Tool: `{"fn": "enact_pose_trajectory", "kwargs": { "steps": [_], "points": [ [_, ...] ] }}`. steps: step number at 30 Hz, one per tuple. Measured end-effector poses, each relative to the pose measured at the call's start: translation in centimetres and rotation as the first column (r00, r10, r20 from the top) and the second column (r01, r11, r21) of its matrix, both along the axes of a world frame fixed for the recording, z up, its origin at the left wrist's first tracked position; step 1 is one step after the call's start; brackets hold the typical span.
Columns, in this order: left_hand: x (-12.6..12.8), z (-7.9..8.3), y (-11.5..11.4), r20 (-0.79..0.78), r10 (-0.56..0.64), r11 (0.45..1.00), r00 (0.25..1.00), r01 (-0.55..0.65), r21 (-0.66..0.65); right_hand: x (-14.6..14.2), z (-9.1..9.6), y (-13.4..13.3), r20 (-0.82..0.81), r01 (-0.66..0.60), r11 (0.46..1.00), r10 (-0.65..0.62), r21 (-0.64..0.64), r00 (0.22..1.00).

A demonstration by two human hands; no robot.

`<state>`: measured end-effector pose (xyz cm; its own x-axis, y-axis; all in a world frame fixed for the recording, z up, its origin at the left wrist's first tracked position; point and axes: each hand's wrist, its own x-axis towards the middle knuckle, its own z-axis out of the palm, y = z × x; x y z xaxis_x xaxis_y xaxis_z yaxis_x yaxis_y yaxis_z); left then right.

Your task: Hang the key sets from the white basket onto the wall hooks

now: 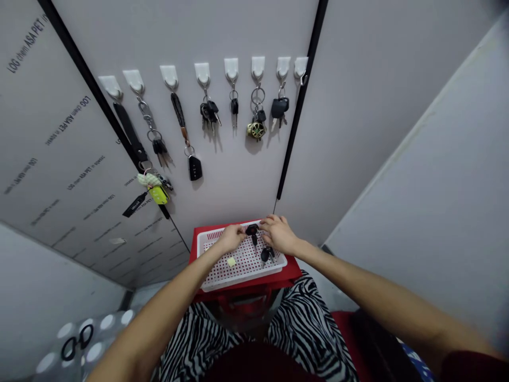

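Over a white perforated plastic basket (238, 277), a black-headed key (253, 230) hangs between my two hands, its blade pointing down. My left hand (231, 237) pinches it at its left side with closed fingertips. From the right, my right hand (277, 234) has curved fingers at the key's other edge; the exact grip is small and partly hidden. Below that hand, another bunch of keys (266, 255) lies in the basket. A small pale yellow piece (231, 261) rests on the basket floor.
A red surface (292, 271) supports the basket above my patterned trousers. White adhesive hooks (202, 75) line the panel ahead, most carrying keys, including a black car key fob (194, 167). The rightmost hook (301, 69) holds nothing. White-capped bottles (95, 351) stand lower left.
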<state>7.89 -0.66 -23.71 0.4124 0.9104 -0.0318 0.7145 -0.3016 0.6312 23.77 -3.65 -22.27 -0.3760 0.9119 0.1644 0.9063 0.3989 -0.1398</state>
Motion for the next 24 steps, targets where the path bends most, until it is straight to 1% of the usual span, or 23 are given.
{"fn": "enact_pose_trajectory", "kwargs": {
  "steps": [3, 5, 9, 11, 13, 15, 16, 17, 18, 20, 22, 23, 24],
  "points": [
    [-0.2, 1.7, 0.1, 0.209, -0.026, 0.997, 0.978, 0.039, -0.062, -0.2, 1.1, 0.3, -0.237, -0.042, 0.999, 0.033, -0.033, 0.971],
    [-0.2, 2.8, 0.3, 0.276, -0.032, 0.995, 0.961, 0.056, -0.08, -0.3, 1.8, 0.5, -0.317, -0.082, 0.994, 0.056, -0.067, 0.947],
    [-0.3, 4.1, 0.4, 0.328, -0.008, 0.996, 0.945, 0.035, -0.077, -0.2, 2.7, 0.6, -0.401, -0.092, 0.987, 0.032, -0.132, 0.916],
    [-0.4, 4.5, 0.5, 0.349, -0.012, 0.997, 0.937, 0.04, -0.072, 0.0, 3.0, 0.5, -0.504, -0.115, 0.98, 0.017, -0.164, 0.864],
    [-0.4, 4.9, 0.4, 0.378, -0.012, 0.996, 0.926, 0.042, -0.073, 0.2, 3.3, 0.5, -0.597, -0.112, 0.977, -0.018, -0.179, 0.802],
    [-0.3, 5.1, 0.4, 0.399, -0.003, 0.996, 0.917, 0.04, -0.085, 0.4, 3.7, 0.5, -0.657, -0.097, 0.977, -0.053, -0.19, 0.752],
    [-0.2, 5.2, 0.4, 0.401, 0.004, 0.995, 0.916, 0.037, -0.093, 0.5, 3.8, 0.5, -0.666, -0.098, 0.975, -0.064, -0.202, 0.743],
    [-0.2, 5.1, 0.4, 0.394, 0.011, 0.994, 0.919, 0.031, -0.101, 0.6, 3.9, 0.4, -0.657, -0.108, 0.969, -0.066, -0.22, 0.751],
    [-0.2, 5.0, 0.4, 0.379, 0.018, 0.994, 0.925, 0.024, -0.106, 0.6, 3.8, 0.3, -0.629, -0.126, 0.961, -0.059, -0.245, 0.775],
    [-0.5, 4.5, 0.3, 0.337, 0.025, 0.992, 0.941, 0.017, -0.122, 0.8, 3.5, 0.1, -0.503, -0.159, 0.947, -0.003, -0.279, 0.864],
    [-0.9, 3.7, 0.2, 0.293, 0.022, 0.986, 0.956, 0.027, -0.164, 0.8, 2.7, -0.2, -0.28, -0.144, 0.957, 0.071, -0.25, 0.957],
    [-1.3, 3.3, 0.1, 0.275, 0.022, 0.981, 0.961, 0.032, -0.193, 0.8, 2.1, -0.4, -0.147, -0.126, 0.969, 0.096, -0.212, 0.984],
    [-1.6, 3.0, 0.0, 0.259, 0.026, 0.975, 0.966, 0.033, -0.222, 0.7, 1.6, -0.6, -0.018, -0.113, 0.979, 0.112, -0.168, 0.994]
  ]
}}
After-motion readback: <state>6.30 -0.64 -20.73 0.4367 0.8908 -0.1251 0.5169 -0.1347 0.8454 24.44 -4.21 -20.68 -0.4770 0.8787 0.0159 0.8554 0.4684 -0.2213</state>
